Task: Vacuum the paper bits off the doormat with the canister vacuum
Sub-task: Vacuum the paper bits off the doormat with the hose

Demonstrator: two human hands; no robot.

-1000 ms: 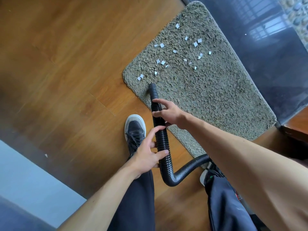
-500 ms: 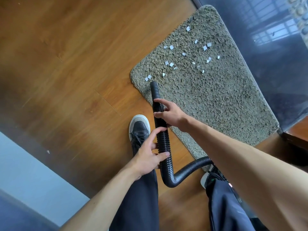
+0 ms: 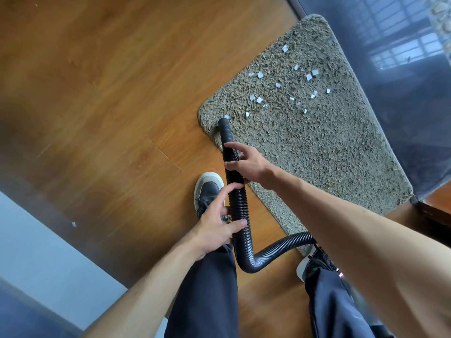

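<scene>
A shaggy grey-beige doormat (image 3: 324, 152) lies on the wooden floor, with several small white paper bits (image 3: 280, 91) scattered over its far half. A black ribbed vacuum hose (image 3: 240, 215) runs up between my hands. Its smooth nozzle end (image 3: 224, 125) rests at the mat's near-left corner, touching one paper bit (image 3: 226, 116). My right hand (image 3: 246, 164) grips the hose near the nozzle. My left hand (image 3: 217, 223) holds the hose lower down, fingers curled round it. The canister is out of view.
My left shoe (image 3: 207, 191) stands on the wood floor (image 3: 109, 106) just left of the hose; my right shoe (image 3: 305, 267) is near the mat's close edge. A dark glossy tiled floor (image 3: 402, 98) borders the mat on the right. A pale wall (image 3: 36, 259) runs at lower left.
The nozzle has slid forward and left over the mat's corner and now touches the nearest paper bit. Both hands kept their hold on the hose.
</scene>
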